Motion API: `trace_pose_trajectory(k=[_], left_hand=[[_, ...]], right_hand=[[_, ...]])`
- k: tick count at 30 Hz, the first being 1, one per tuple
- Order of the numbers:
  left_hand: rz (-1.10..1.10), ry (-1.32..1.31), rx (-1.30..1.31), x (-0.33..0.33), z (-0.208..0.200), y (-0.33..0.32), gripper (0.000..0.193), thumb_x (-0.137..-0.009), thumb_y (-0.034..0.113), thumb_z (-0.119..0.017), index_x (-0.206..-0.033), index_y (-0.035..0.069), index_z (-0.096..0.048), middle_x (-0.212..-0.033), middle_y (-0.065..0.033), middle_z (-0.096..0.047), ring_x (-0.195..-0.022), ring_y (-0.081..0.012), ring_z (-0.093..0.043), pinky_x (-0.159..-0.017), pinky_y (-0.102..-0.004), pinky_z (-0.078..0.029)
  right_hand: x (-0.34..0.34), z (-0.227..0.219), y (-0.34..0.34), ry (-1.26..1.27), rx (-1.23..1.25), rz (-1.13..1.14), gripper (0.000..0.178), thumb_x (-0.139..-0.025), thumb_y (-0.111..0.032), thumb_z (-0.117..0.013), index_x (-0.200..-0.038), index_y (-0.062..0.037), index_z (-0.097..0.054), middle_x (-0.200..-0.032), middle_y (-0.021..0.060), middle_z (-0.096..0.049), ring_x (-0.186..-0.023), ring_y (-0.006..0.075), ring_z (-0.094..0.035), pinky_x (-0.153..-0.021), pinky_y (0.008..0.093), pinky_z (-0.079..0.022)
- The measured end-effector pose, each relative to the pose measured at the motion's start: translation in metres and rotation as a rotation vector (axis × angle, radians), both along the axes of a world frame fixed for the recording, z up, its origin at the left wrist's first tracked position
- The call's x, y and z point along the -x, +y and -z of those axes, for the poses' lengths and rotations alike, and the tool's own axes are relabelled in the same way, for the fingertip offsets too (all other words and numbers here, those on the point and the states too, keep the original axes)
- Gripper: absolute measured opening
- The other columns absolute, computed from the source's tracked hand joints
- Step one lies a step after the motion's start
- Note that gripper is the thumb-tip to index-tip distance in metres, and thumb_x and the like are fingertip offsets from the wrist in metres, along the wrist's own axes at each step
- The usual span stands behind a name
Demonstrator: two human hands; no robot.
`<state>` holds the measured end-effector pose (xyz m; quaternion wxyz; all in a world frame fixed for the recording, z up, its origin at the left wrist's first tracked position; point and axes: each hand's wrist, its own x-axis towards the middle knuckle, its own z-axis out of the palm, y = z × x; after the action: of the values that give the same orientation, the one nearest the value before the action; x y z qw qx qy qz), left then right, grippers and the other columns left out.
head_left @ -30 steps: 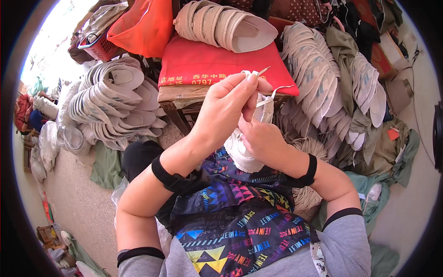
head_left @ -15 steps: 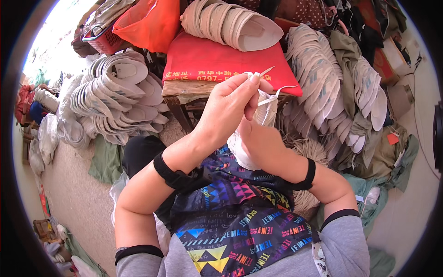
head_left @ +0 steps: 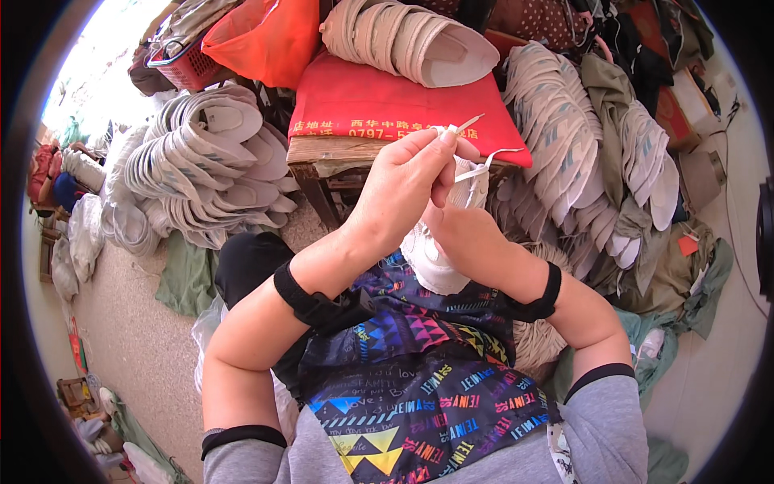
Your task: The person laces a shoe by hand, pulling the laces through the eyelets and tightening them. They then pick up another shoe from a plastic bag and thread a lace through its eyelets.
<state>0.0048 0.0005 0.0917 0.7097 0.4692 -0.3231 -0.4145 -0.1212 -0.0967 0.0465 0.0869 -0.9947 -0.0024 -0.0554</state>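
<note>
My left hand (head_left: 411, 173) is raised in front of the wooden stool, thumb and fingers pinched on a white shoelace (head_left: 469, 123). One thin end sticks out past the fingertips. Another lace end (head_left: 488, 166) hangs loose to the right. Just below, my right hand (head_left: 461, 230) is closed round a white shoe upper (head_left: 431, 262), held above my lap. Its toe shows beneath the hand, and the eyelet part rises behind it. The right fingertips are mostly hidden by the shoe upper and my left hand.
A stool (head_left: 330, 151) with a red cloth (head_left: 379, 105) bears nested pale shoe uppers (head_left: 403, 40). Stacks of uppers stand at the left (head_left: 189, 169) and right (head_left: 556, 129). An orange bag (head_left: 266, 40) lies at the back. A patterned apron (head_left: 435, 387) covers my lap.
The shoe upper has turned slightly, and more of its toe shows under my right hand. My left hand keeps its pinch on the lace. The whole view has shifted a little.
</note>
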Motion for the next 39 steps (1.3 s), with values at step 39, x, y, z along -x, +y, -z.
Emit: trace_pose_trajectory(k=[39], left_hand=[[-0.115, 0.023, 0.203, -0.016, -0.051, 0.022, 0.03, -0.105, 0.02, -0.041, -0.111, -0.002, -0.059, -0.08, 0.0001, -0.052, -0.061, -0.0079, -0.042, -0.057, -0.0207, -0.034]], right_hand=[[-0.002, 0.003, -0.002, -0.022, -1.045, 0.185, 0.042, -0.089, -0.007, -0.064, -0.127, 0.0001, -0.046, -0.096, 0.009, -0.061, -0.085, 0.0174, -0.063, -0.077, 0.0322, -0.051]])
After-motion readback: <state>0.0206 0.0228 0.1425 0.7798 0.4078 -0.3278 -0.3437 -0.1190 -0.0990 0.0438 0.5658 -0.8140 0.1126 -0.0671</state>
